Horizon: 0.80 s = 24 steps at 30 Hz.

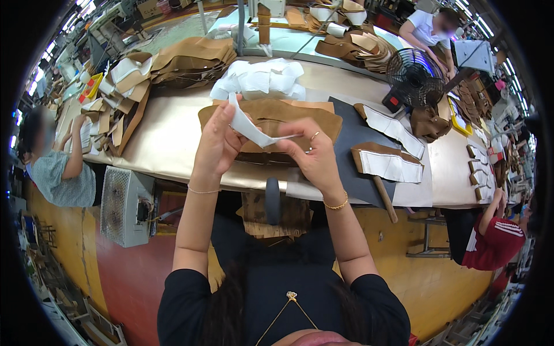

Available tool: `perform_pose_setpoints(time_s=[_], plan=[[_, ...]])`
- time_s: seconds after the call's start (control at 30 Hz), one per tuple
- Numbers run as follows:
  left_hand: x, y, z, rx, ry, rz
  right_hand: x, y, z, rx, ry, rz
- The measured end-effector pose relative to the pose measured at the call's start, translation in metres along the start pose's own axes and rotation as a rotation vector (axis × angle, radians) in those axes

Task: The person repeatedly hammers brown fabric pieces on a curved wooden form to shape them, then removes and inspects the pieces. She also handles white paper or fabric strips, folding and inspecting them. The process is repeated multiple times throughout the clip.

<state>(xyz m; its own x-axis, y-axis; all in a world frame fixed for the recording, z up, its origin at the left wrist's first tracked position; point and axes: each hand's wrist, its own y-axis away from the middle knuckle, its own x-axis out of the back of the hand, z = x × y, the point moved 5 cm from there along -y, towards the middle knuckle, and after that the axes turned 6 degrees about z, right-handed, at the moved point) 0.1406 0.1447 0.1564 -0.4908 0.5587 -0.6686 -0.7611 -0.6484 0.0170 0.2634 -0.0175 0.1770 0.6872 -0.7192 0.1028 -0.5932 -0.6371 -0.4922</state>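
Both hands gripping | left hand, right hand pinch thin white strip | over tan suede piece

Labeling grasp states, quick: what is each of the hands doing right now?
Left hand: closed, pinching the upper end of the white strip.
Right hand: closed, pinching the strip's lower end.

Black fan, hammer, white pieces pile on table
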Motion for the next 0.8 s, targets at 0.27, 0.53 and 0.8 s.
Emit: perform_pose_setpoints(time_s=[0.27,0.53,0.8], plan=[[0.006,0.033,0.010,-0.147,-0.141,-0.050,-0.017,0.030,0.005,-0.448,-0.412,-0.098],[-0.016,0.086,0.012,-0.958,-1.067,0.033,0.003,0.034,-0.021,-0.255,-0.308,0.107],[-0.041,0.102,0.008,-1.231,-1.338,0.059,0.004,0.048,-0.025,-0.305,-0.330,0.112]])
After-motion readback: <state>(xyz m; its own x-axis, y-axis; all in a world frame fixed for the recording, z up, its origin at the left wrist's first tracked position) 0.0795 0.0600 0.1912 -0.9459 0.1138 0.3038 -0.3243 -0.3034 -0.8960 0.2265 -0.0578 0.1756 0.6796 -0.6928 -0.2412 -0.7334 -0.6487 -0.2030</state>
